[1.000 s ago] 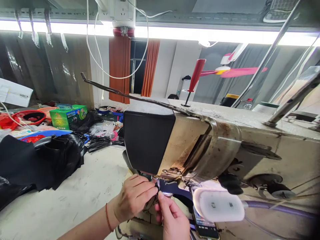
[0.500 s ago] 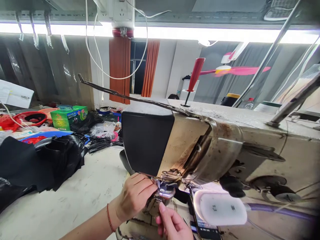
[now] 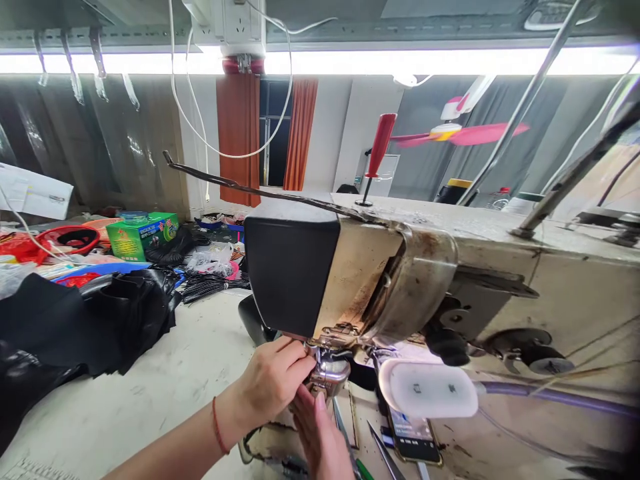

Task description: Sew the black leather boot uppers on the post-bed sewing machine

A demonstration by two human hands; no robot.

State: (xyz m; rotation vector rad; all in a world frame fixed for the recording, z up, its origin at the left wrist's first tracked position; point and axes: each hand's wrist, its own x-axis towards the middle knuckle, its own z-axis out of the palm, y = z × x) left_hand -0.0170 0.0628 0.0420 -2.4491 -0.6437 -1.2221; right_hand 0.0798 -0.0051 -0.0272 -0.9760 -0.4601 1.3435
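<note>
A sewing machine head (image 3: 293, 267) with a black end cover fills the middle. My left hand (image 3: 275, 377), a red cord round its wrist, has its fingers curled in at the needle area under the head. Its fingertips are hidden, so what it pinches I cannot make out. Just below, my right hand (image 3: 325, 427) reaches up beside it, thumb and fingers close together. Its thumb tip is at the underside of a shiny metal presser foot part (image 3: 333, 372); anything between the fingers is too small or hidden to name.
A white lamp (image 3: 430, 388) sits right of my hands, above a phone (image 3: 414, 433) and tweezers (image 3: 385, 450). A red-handled screwdriver (image 3: 381, 147) stands upright on the machine. Black material (image 3: 95, 327) and a green box (image 3: 143, 237) lie on the left.
My right hand has moved up and left, close against my left hand, and its fingers are straighter. My left hand stays at the needle area. The view has shifted slightly, uncovering the tweezers.
</note>
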